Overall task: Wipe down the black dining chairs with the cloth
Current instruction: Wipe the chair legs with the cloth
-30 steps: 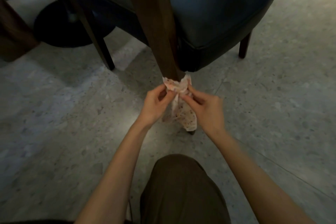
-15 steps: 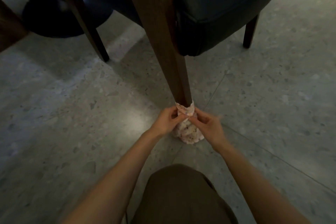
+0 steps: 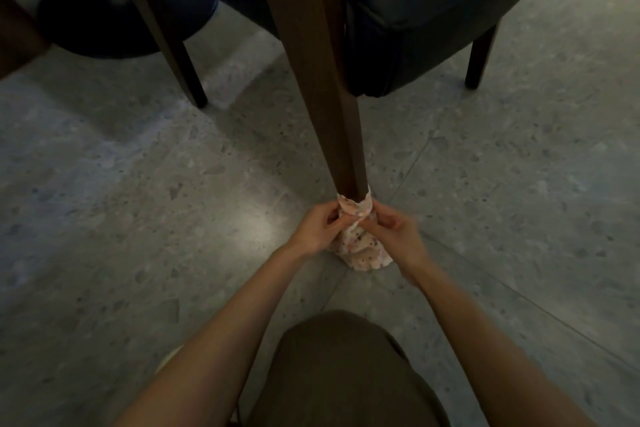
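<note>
A black padded dining chair (image 3: 433, 3) fills the top of the head view, its brown wooden front leg (image 3: 325, 87) running down to the floor. A pale speckled cloth (image 3: 360, 246) is wrapped round the foot of that leg. My left hand (image 3: 317, 229) pinches the cloth from the left and my right hand (image 3: 398, 236) pinches it from the right, fingertips meeting at the leg. The leg's foot is hidden inside the cloth.
Grey speckled floor tiles (image 3: 138, 218) lie all around. Another chair leg (image 3: 176, 55) stands at the left and a third (image 3: 479, 59) at the right. A round black table base (image 3: 114, 17) sits at the top left. My knee in olive cloth (image 3: 343, 374) is below.
Both hands have slid the wrapped cloth down the front leg from just under the seat to its foot near the floor. The view has dropped with them.
</note>
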